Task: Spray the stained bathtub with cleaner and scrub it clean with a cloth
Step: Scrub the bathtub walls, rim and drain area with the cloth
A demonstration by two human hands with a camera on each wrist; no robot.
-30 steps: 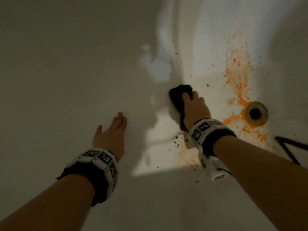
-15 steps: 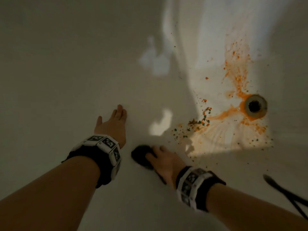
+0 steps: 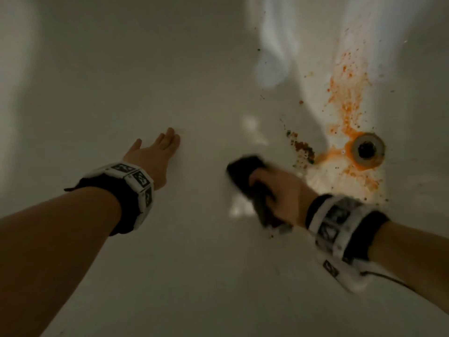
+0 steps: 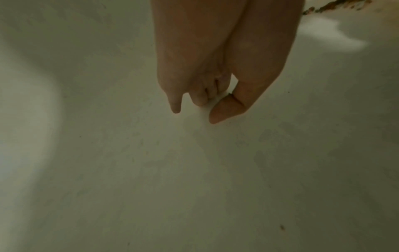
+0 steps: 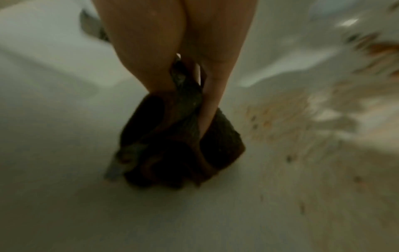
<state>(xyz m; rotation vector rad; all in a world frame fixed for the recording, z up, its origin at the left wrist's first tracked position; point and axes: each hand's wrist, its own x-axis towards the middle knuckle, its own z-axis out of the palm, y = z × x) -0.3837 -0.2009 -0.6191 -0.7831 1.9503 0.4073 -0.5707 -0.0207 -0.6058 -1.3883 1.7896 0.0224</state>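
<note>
The white bathtub point(image 3: 194, 69) fills every view. Orange stains point(image 3: 347, 98) with dark specks run down its far wall to the round metal drain point(image 3: 368, 150). A dark crumpled cloth point(image 3: 245, 170) lies on the tub floor left of the drain, and my right hand point(image 3: 279, 193) grips it and presses it down; the wrist view shows the cloth point(image 5: 179, 145) bunched under my fingers point(image 5: 211, 109). My left hand point(image 3: 155, 152) rests flat on the tub floor to the left, fingers straight, holding nothing; the left hand point(image 4: 215, 68) shows the same in its wrist view.
A clump of dark and orange crumbs point(image 3: 303, 148) sits between the cloth and the drain. Faint orange smears point(image 5: 302, 136) spread over the floor to the right of the cloth. A thin dark cable point(image 3: 388, 278) trails from my right wristband.
My right hand swept the cloth from the far wall down toward me, then back up and right toward the drain. The crumbs gathered left of the drain. My left hand stayed planted.
</note>
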